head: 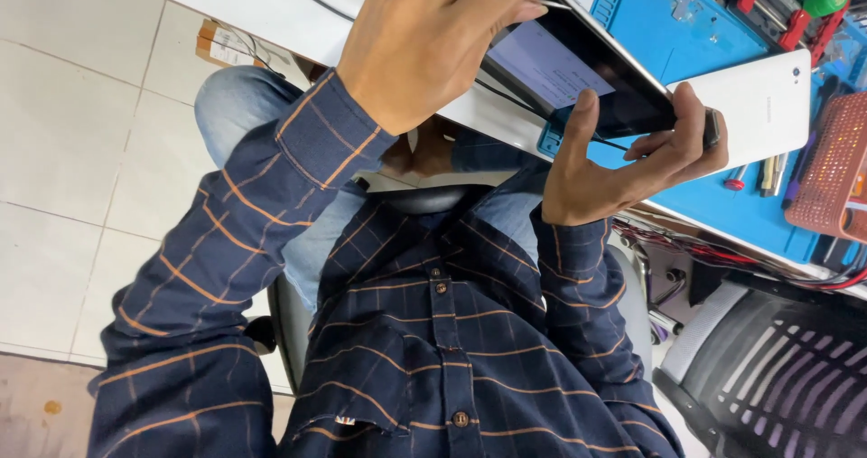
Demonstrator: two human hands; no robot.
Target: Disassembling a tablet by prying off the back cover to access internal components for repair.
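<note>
Dark tablet (587,79) held up over the lap, just off the edge of the white bench (271,6), screen up and partly lit. Right hand (623,164) cupped underneath, thumb pressed on the near bezel, fingers curled round the far edge: firm enough, but only a one-handed hold. Left hand (424,33) pinched shut on a thin metal tool (553,4), tip right at the tablet's upper edge. Can't really tell whether it's under the glass or just touching, too small to see.

Risky bit, probably: one slip of that tip and hello scratched or cracked screen, or a jab into the right hand's fingers. Nothing below but knees and tiled floor (72,151) either, so one slack moment and straight down. White slab (768,97) on the blue mat (686,33) just beside, easy to knock.
</note>
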